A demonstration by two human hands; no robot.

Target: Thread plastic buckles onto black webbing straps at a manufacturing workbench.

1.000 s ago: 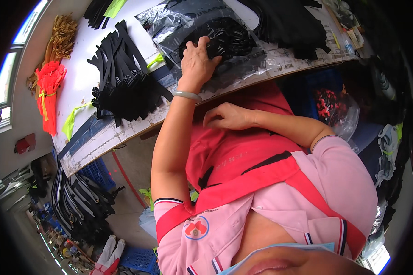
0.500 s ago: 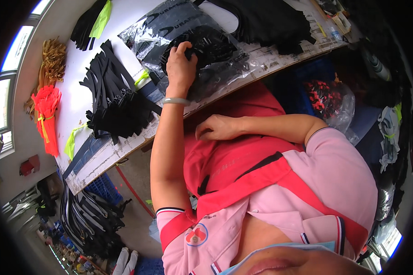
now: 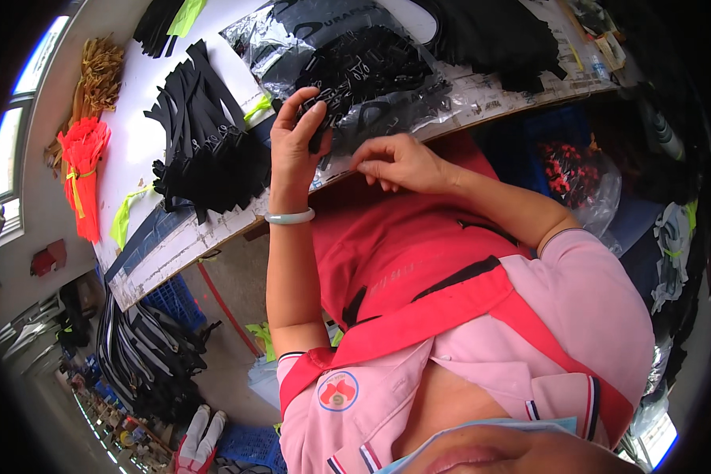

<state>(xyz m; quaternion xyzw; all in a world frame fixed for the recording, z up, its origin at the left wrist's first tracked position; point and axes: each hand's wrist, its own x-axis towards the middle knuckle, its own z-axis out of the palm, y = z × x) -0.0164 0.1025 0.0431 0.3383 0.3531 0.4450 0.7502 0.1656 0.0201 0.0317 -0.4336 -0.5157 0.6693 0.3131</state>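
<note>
My left hand (image 3: 294, 134), with a pale bangle (image 3: 290, 216) at the wrist, is raised at the table's front edge. Its thumb and fingers curl around a small black plastic buckle (image 3: 317, 141), mostly hidden by the hand. Just beyond lies a clear plastic bag (image 3: 379, 118) with a heap of black buckles (image 3: 363, 67) on it. My right hand (image 3: 407, 163) hovers beside the left one, in front of the table edge. Its fingers are loosely bent and apart, with nothing visible in them.
Bundled black straps (image 3: 213, 150) lie left of the bag on the white table (image 3: 134, 158). Orange strips (image 3: 83, 178) and brown strips (image 3: 99, 75) hang at its left end. More black material (image 3: 490, 39) lies at the far right. A bag of red-and-black pieces (image 3: 569, 170) sits below the table.
My left hand has drawn back from the buckle heap toward me, a black buckle now in it. My right hand has risen from my lap toward the left hand. The view has shifted slightly.
</note>
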